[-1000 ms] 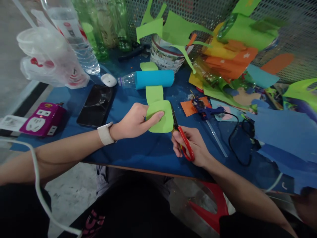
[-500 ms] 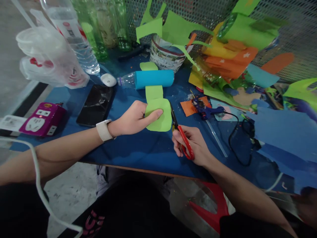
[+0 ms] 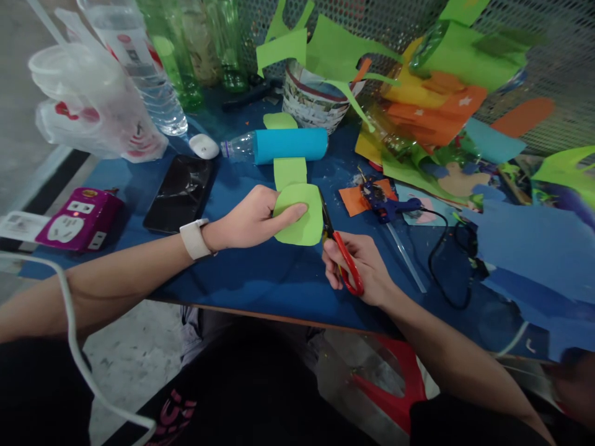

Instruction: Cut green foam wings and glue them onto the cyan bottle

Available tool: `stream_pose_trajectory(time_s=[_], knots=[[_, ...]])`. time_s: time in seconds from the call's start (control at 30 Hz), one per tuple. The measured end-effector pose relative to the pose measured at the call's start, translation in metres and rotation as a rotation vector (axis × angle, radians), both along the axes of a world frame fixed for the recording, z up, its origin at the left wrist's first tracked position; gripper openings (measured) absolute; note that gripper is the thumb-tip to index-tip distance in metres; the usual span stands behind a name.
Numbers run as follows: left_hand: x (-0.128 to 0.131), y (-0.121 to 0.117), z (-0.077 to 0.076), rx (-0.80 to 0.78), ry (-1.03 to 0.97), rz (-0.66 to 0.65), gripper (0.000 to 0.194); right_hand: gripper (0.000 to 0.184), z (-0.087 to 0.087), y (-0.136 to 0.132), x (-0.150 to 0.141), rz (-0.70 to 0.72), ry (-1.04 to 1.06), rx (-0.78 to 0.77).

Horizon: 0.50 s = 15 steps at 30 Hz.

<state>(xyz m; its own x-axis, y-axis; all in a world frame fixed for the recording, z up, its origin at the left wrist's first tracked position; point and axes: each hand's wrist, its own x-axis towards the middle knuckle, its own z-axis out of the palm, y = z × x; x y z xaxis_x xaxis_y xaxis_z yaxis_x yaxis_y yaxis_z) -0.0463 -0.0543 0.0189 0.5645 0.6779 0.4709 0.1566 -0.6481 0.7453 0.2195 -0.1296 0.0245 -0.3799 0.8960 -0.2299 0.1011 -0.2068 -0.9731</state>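
Observation:
My left hand (image 3: pixel 248 218) pinches a rounded piece of light green paper (image 3: pixel 303 218) above the blue table (image 3: pixel 260 279). My right hand (image 3: pixel 360 266) grips red-handled scissors (image 3: pixel 341 254), whose dark blades run along the paper's right edge. A white band sits on my left wrist. Just behind the paper lies another green strip (image 3: pixel 289 170) and a plastic bottle wrapped in blue paper (image 3: pixel 279 145) on its side.
A black phone (image 3: pixel 179 192), a white mouse (image 3: pixel 203 147) and a purple power strip (image 3: pixel 77 220) lie at the left. A blue glue gun (image 3: pixel 388 207) with its black cord lies right of the scissors. Coloured paper scraps, bottles and a paper-wrapped pot (image 3: pixel 311 102) crowd the back.
Both hands with the green paper and scissors have shifted slightly up the picture; the scissors stay at the paper's right edge.

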Motion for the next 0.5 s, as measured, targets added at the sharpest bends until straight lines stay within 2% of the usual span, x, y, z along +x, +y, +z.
stream_pose_trajectory(time_s=[0.2,0.5], knots=[[0.0027,-0.0034,0.0017,-0.073,-0.006,0.007,0.071,0.067,-0.0022,-0.0009,-0.0018,0.004,0.031,-0.047],[0.0045,-0.0094,0.0038,-0.144,-0.071,-0.008,0.069,0.071,-0.0026,-0.0046,-0.0017,0.02,-0.034,-0.049]])
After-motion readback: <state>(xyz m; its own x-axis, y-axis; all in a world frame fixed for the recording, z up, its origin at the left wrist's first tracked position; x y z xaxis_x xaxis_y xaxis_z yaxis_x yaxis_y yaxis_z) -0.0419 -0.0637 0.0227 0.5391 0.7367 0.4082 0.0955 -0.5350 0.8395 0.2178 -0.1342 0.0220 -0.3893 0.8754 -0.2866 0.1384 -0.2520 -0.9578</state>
